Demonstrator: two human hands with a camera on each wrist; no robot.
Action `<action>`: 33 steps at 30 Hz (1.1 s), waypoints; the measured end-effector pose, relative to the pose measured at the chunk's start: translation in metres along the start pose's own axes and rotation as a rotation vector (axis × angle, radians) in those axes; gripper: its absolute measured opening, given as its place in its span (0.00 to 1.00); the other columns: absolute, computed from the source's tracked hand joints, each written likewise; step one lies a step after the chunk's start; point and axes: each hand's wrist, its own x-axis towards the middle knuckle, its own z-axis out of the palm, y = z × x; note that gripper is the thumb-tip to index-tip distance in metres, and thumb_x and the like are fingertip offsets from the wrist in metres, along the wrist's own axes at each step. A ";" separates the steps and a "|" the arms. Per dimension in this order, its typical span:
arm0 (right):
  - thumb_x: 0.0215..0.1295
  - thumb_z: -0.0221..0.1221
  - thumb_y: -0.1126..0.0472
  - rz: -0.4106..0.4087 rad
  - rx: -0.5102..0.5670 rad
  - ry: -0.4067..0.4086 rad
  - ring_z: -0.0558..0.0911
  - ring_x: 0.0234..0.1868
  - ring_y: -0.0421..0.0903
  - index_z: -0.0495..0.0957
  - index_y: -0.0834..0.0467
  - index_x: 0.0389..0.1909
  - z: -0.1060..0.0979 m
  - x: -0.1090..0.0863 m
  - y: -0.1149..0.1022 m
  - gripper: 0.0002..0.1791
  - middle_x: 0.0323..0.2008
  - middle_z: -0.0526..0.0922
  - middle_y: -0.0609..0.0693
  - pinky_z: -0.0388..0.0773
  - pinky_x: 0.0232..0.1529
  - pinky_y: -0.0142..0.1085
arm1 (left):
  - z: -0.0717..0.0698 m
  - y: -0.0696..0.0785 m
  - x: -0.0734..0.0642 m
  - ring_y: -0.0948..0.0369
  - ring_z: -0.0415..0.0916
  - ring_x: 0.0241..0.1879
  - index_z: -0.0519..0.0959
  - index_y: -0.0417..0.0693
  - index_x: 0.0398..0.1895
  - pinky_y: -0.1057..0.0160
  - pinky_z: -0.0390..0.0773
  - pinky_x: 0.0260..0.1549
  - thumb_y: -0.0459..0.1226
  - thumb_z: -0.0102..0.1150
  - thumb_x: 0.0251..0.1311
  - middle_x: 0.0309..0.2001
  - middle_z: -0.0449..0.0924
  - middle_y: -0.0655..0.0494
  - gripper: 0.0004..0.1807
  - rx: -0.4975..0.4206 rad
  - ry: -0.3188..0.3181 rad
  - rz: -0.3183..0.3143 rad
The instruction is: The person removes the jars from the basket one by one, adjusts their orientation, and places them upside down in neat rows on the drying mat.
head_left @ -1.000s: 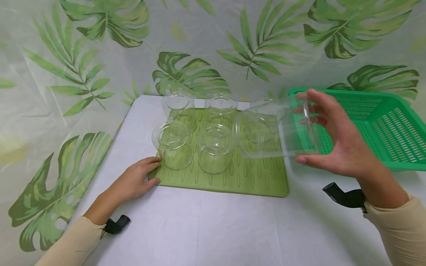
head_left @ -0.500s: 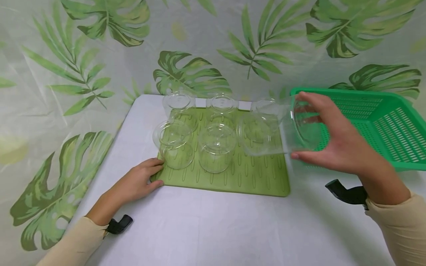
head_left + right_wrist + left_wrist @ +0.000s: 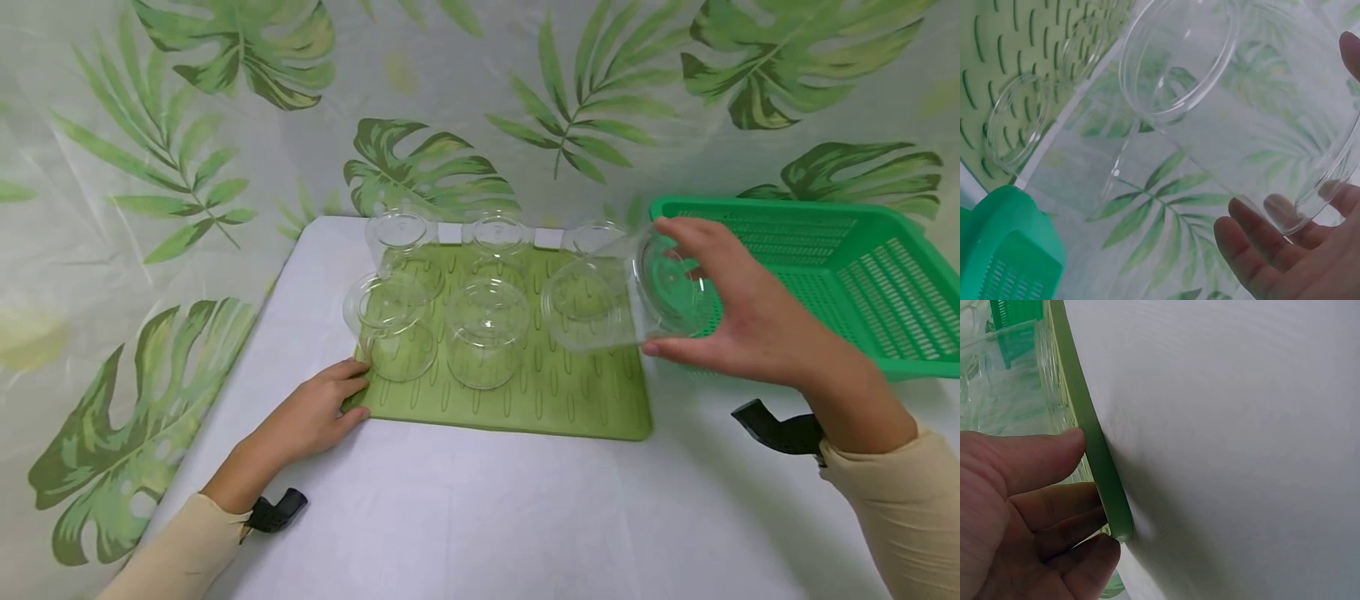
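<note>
Near the right side of the green drying mat (image 3: 555, 412), my right hand (image 3: 750, 321) holds a large clear plastic tub (image 3: 622, 292) sideways and tilted, thumb below and fingers above one end. In the right wrist view, the fingers (image 3: 1260, 244) curve round that end of the tub, while its other round end (image 3: 1179, 56) points away. My left hand (image 3: 315, 412) grips the front left corner of the mat, thumb (image 3: 1047, 456) at the near edge and fingers round the corner. Several similar clear tubs, such as one front tub (image 3: 486, 350), stand on the mat in two rows.
A green slotted basket (image 3: 862, 367) stands on the right, behind my right hand. White cloth (image 3: 480, 500) covers the table, and a leaf-patterned sheet (image 3: 442, 67) hangs behind and along the left. The rear right tub (image 3: 596, 237) is partly seen through the held one.
The held tub has shifted slightly left and tilted, its gripped end turning more towards the head camera. My left hand stays at the mat's corner. The standing tubs have not moved.
</note>
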 end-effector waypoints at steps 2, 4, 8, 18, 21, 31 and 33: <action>0.25 0.77 0.62 0.021 -0.014 -0.009 0.66 0.56 0.39 0.52 0.51 0.70 0.001 0.000 0.001 0.65 0.65 0.60 0.52 0.62 0.46 0.18 | 0.000 0.000 0.000 0.44 0.63 0.63 0.75 0.30 0.51 0.48 0.67 0.59 0.36 0.62 0.53 0.59 0.69 0.40 0.24 -0.003 0.003 -0.008; 0.27 0.77 0.60 0.045 -0.032 -0.025 0.66 0.55 0.41 0.51 0.49 0.70 0.001 0.000 0.001 0.64 0.65 0.60 0.51 0.62 0.45 0.19 | 0.000 0.000 -0.001 0.44 0.63 0.63 0.75 0.29 0.50 0.48 0.67 0.59 0.36 0.62 0.53 0.59 0.69 0.40 0.23 -0.005 0.002 -0.015; 0.31 0.76 0.56 0.089 -0.053 -0.066 0.67 0.55 0.44 0.50 0.46 0.70 0.002 -0.001 0.002 0.62 0.65 0.59 0.50 0.64 0.45 0.26 | 0.001 0.001 -0.001 0.43 0.62 0.63 0.75 0.29 0.50 0.48 0.67 0.59 0.36 0.62 0.52 0.59 0.69 0.40 0.24 -0.009 -0.003 -0.023; 0.36 0.74 0.50 0.136 -0.048 -0.139 0.68 0.55 0.48 0.50 0.45 0.70 0.005 -0.001 0.004 0.59 0.64 0.60 0.49 0.68 0.46 0.45 | 0.001 0.003 -0.002 0.44 0.61 0.64 0.74 0.29 0.51 0.47 0.67 0.60 0.36 0.62 0.52 0.60 0.69 0.41 0.25 -0.020 -0.010 -0.038; 0.35 0.74 0.49 0.128 -0.047 -0.149 0.68 0.58 0.49 0.51 0.46 0.70 0.007 -0.001 0.006 0.58 0.64 0.61 0.50 0.68 0.48 0.46 | 0.001 0.003 -0.002 0.44 0.62 0.64 0.74 0.29 0.51 0.48 0.67 0.59 0.36 0.63 0.51 0.60 0.69 0.41 0.25 -0.020 -0.005 -0.037; 0.36 0.72 0.45 0.122 -0.054 -0.191 0.65 0.62 0.51 0.54 0.46 0.69 0.015 0.000 0.010 0.56 0.65 0.60 0.49 0.69 0.51 0.50 | 0.000 0.004 -0.002 0.43 0.61 0.64 0.75 0.29 0.50 0.47 0.66 0.59 0.36 0.63 0.51 0.60 0.69 0.40 0.25 -0.022 -0.008 -0.038; 0.36 0.72 0.44 0.119 -0.053 -0.202 0.65 0.62 0.51 0.54 0.45 0.69 0.018 -0.001 0.011 0.56 0.65 0.60 0.49 0.69 0.52 0.51 | 0.000 0.004 -0.002 0.43 0.61 0.64 0.74 0.29 0.50 0.48 0.66 0.60 0.36 0.63 0.51 0.60 0.69 0.40 0.25 -0.021 -0.008 -0.039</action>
